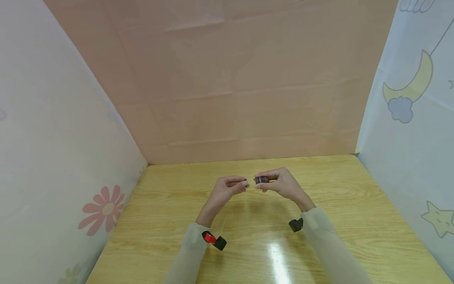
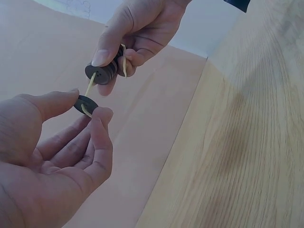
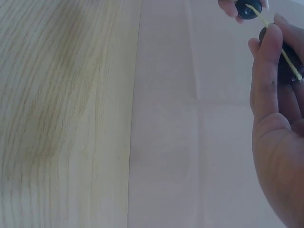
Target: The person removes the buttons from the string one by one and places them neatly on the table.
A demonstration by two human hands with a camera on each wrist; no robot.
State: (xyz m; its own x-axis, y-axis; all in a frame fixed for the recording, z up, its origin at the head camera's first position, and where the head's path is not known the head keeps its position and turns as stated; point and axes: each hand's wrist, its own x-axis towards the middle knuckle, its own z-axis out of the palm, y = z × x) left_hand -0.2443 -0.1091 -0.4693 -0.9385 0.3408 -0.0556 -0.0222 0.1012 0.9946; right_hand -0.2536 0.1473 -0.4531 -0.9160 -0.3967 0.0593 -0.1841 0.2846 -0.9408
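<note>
Both hands are raised above the table, close together in the head view. Between thumb and fingertips, my left hand [image 1: 226,190] pinches one dark round button [image 2: 84,105]. My right hand [image 1: 283,184] grips a stack of several dark buttons [image 1: 262,180], lying sideways with its flat end towards the left hand. A pale yellow string [image 2: 90,85] runs from a hole in the stack's end button to the single button and through it. A short gap separates that button from the stack. More string hangs by the right fingers in the left wrist view.
Beneath the hands lies a wood-grain table [image 1: 170,197]. A pinkish-tan sheet [image 1: 248,98] stands behind it, with pale printed walls [image 1: 42,130] at both sides. A black and red wrist camera [image 1: 214,240] sits at the left cuff, a black one [image 1: 296,225] at the right.
</note>
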